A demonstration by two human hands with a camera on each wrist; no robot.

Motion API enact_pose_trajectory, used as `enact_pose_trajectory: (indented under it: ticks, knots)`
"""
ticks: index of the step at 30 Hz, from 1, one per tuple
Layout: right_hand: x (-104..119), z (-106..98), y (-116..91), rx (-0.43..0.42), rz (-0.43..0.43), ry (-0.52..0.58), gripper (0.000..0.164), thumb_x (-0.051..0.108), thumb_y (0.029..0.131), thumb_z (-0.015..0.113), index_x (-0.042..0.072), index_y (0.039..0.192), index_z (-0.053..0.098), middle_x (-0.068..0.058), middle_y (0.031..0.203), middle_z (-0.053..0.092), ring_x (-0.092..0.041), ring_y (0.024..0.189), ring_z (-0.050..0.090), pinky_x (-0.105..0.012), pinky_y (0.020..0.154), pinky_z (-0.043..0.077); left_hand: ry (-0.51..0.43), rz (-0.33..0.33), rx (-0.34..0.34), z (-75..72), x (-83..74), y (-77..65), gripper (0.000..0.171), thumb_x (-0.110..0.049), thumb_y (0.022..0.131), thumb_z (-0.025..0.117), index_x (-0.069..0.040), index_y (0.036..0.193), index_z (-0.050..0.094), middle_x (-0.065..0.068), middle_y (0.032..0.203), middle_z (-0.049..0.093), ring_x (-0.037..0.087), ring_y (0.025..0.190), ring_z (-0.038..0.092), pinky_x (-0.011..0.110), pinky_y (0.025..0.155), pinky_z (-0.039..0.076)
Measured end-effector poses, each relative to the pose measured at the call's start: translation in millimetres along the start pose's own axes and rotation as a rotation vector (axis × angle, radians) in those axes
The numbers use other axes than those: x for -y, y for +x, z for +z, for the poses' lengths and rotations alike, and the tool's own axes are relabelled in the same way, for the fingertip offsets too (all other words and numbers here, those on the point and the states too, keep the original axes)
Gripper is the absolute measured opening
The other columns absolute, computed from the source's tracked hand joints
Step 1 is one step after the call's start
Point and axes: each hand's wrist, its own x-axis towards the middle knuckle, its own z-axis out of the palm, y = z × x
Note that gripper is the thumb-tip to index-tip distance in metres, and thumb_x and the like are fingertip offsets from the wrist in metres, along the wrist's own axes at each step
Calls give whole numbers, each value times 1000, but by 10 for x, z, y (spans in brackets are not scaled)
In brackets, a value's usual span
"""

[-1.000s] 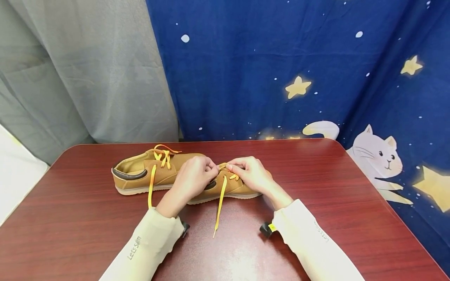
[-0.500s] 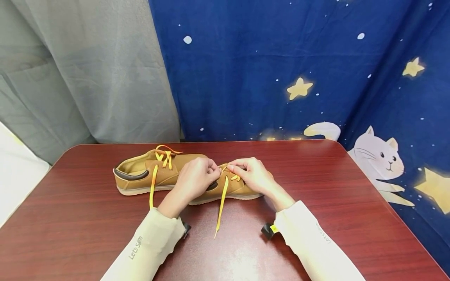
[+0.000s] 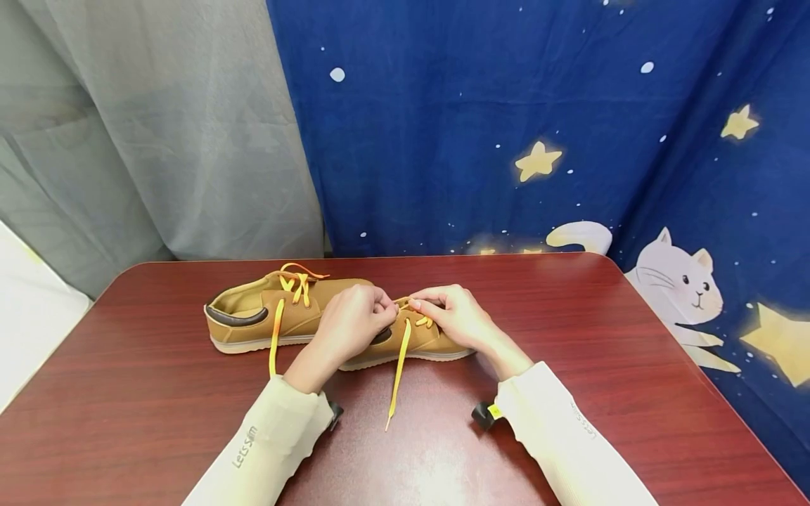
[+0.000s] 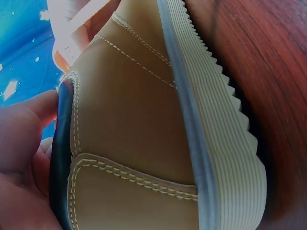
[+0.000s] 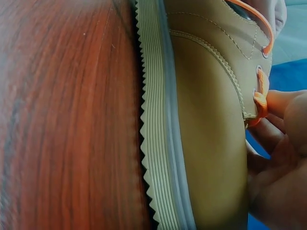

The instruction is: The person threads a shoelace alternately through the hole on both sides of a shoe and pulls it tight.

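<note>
A tan low shoe (image 3: pixel 436 346) with a pale ridged sole stands on the table under both hands, toe to the right. My left hand (image 3: pixel 353 318), fingers curled, pinches at the shoe's yellow shoelace (image 3: pixel 399 372) by the opening. The right hand (image 3: pixel 457 313) pinches the lace between thumb and forefinger just beside it. One lace end hangs down the near side onto the table. In the left wrist view, the left hand (image 4: pixel 21 153) is by the dark padded collar; its fingertips are partly hidden. The right wrist view has the right hand (image 5: pixel 283 158) beside the laced eyelets.
A matching tan shoe (image 3: pixel 253 332) with loose yellow laces stands to the left, its toe partly behind the left hand. Both stand on a dark red wooden table (image 3: pixel 601 337). Grey and blue star-patterned curtains (image 3: pixel 443 126) hang behind the table's far edge.
Both hands stay almost in place. The piece of lace between the fingertips has shifted slightly and looks thinner now. The shoes have not visibly moved on the table.
</note>
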Motion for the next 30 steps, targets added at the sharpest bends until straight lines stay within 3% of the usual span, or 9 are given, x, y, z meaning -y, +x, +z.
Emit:
enact_pose_trajectory:
  ticks: [15,20,26,30]
  knots:
    - [5,5,4,-23,-7,-6,21,29,98,66,18,111,78,3,100,78,-9,85,62,-26,74,48,-62,-30,-31,3,7,6,13,-19,85,66,-15,78,76,-7,64,66,12,63,56,26,58,41]
    - [1,13,7,-9,-17,8,21,29,98,66,19,113,78,3,105,78,-8,92,66,-25,78,50,-28,-23,-25,22,7,-9,14,-25,88,68,-18,80,77,-10,66,69,12,67,61,28,59,42]
    - [-1,10,3,44,13,209,25,23,100,63,10,118,75,-6,114,77,-9,101,68,-23,85,51,51,20,-39,75,2,-15,13,-30,92,69,-23,86,78,-11,68,69,12,66,61,29,55,42]
    - [28,41,-9,-2,97,322,24,19,100,62,6,116,75,-10,113,77,-7,99,68,-22,84,51,76,31,-65,109,-6,-12,12,-32,92,71,-24,89,79,-11,67,68,13,63,59,29,52,40]
